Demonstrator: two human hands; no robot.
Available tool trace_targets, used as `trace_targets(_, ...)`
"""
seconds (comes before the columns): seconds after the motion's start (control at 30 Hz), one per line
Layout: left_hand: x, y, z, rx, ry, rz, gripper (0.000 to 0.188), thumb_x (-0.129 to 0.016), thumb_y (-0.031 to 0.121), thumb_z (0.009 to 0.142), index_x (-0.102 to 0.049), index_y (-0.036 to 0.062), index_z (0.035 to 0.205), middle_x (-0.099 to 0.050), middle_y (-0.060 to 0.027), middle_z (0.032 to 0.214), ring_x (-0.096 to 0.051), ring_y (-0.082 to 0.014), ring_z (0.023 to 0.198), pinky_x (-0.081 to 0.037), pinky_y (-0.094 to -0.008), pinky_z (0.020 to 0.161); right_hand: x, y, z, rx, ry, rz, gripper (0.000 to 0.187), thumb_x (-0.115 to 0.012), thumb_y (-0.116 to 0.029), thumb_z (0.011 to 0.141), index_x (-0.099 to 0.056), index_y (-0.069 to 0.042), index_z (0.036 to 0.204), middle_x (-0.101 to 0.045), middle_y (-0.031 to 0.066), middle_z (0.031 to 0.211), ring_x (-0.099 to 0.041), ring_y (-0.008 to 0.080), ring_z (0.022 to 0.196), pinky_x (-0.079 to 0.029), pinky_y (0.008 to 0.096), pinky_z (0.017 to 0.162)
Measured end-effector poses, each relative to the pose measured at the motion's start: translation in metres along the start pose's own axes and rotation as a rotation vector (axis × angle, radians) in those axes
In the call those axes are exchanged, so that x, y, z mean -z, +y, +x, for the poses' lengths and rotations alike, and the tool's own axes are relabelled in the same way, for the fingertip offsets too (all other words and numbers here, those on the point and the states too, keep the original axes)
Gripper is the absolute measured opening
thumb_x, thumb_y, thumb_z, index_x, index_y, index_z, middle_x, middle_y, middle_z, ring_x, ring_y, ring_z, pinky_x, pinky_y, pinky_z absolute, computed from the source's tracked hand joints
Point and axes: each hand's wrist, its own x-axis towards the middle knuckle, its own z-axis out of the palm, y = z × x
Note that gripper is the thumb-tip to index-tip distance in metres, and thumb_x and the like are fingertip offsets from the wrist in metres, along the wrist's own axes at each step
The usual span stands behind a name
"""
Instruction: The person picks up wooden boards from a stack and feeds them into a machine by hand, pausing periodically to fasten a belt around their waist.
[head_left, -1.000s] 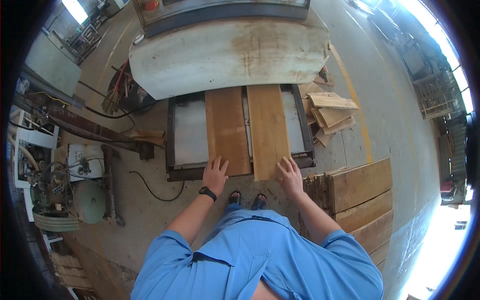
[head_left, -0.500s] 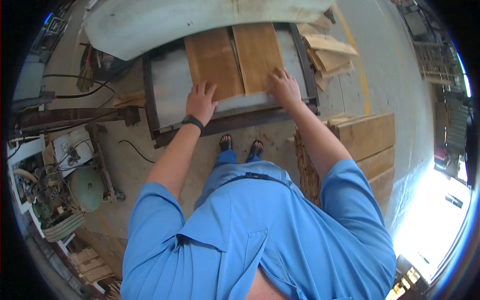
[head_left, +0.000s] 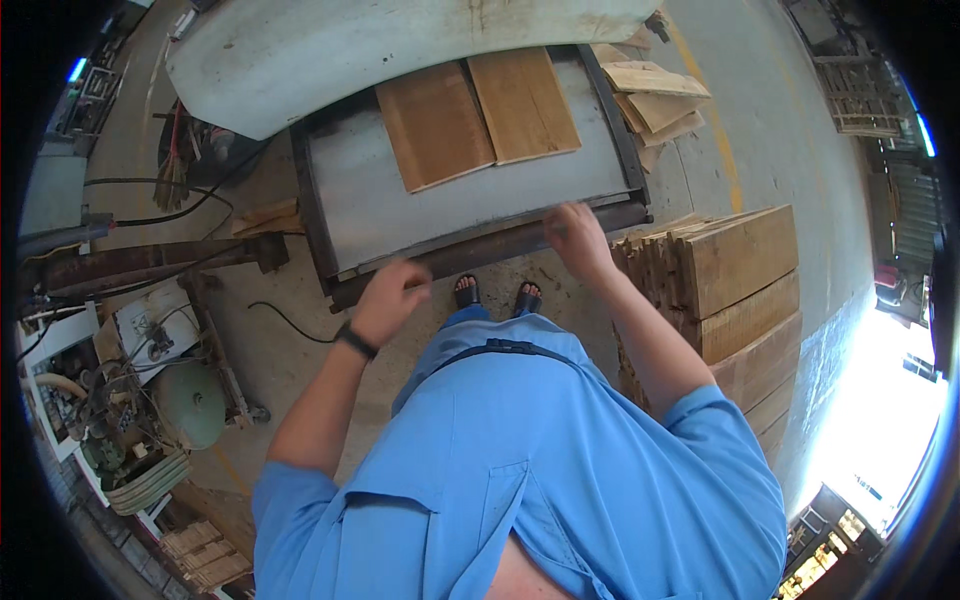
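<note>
Two flat brown wooden boards lie side by side on a metal machine bed (head_left: 350, 215), their far ends under a pale hood. The left board (head_left: 435, 130) reaches slightly nearer to me than the right board (head_left: 525, 105). Both my hands are off the wood. My left hand (head_left: 392, 300), a dark band on its wrist, hovers by the bed's near edge, empty, thumb apart from the slightly blurred fingers. My right hand (head_left: 580, 240) is over the near roller (head_left: 490, 245), its fingers loosely bent and holding nothing.
The pale hood (head_left: 400, 45) spans the bed's far side. Stacked boards (head_left: 745, 265) stand at my right; loose planks (head_left: 655, 100) lie beyond the bed's right side. On the left are a machine with a green disc (head_left: 190, 405), a metal beam and black cables (head_left: 290, 320).
Both hands have come off the boards and drawn back toward me. The boards have shifted farther under the hood, the right one more than the left.
</note>
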Motion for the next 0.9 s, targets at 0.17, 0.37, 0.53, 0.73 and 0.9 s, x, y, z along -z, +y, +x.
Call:
trace_targets(0.17, -0.004, -0.021, -0.155, 0.559, -0.498, -0.398, 0.016, -0.065, 0.010, 0.096, -0.071, 0.0017, 0.108, -0.072, -0.0080, 0.098, -0.068, -0.0167, 0.090, -0.056, -0.0331, 0.080, 0.012, -0.031, -0.033, -0.096, -0.153, 0.243, 0.013, -0.073, -0.014, 0.085, -0.070, -0.006, 0.095, -0.071, 0.0121, 0.093, -0.066, 0.0337, 0.091, -0.054, 0.0434, 0.081)
trace_targets(0.37, -0.011, -0.026, -0.243, 0.773, -0.372, -0.754, 0.021, -0.067, 0.013, 0.096, -0.071, 0.0010, 0.113, -0.073, -0.0057, 0.105, -0.066, -0.0131, 0.094, -0.054, -0.0299, 0.081, 0.025, -0.080, -0.036, -0.173, -0.303, 0.405, 0.019, -0.074, -0.016, 0.089, -0.071, -0.003, 0.103, -0.072, 0.0119, 0.098, -0.068, 0.0289, 0.095, -0.053, 0.0400, 0.085)
trace_targets(0.53, 0.002, 0.019, -0.248, 0.795, -0.407, -0.509, 0.025, -0.069, 0.015, 0.096, -0.070, 0.0017, 0.117, -0.072, -0.0071, 0.109, -0.066, -0.0148, 0.098, -0.054, -0.0311, 0.085, 0.028, -0.099, -0.031, -0.048, -0.408, 0.385, 0.019, -0.073, -0.016, 0.090, -0.071, -0.003, 0.104, -0.072, 0.0127, 0.102, -0.068, 0.0275, 0.097, -0.053, 0.0379, 0.087)
trace_targets(0.73, -0.018, 0.018, -0.268, 0.843, -0.296, -0.761, 0.027, -0.070, 0.014, 0.095, -0.069, 0.0019, 0.119, -0.072, -0.0084, 0.112, -0.066, -0.0157, 0.100, -0.054, -0.0318, 0.087, 0.029, -0.132, -0.020, 0.036, -0.614, 0.634, 0.026, -0.077, -0.018, 0.087, -0.074, -0.006, 0.110, -0.074, 0.0121, 0.105, -0.067, 0.0283, 0.097, -0.053, 0.0418, 0.092)
trace_targets(0.9, -0.050, 0.018, -0.302, 0.917, -0.185, -1.010, 0.030, -0.071, 0.014, 0.095, -0.068, 0.0020, 0.121, -0.072, -0.0095, 0.113, -0.066, -0.0164, 0.101, -0.054, -0.0325, 0.089, 0.022, -0.169, 0.013, 0.444, -0.783, 0.464, 0.024, -0.075, -0.017, 0.089, -0.074, -0.006, 0.110, -0.073, 0.0121, 0.107, -0.068, 0.0284, 0.099, -0.054, 0.0427, 0.089)
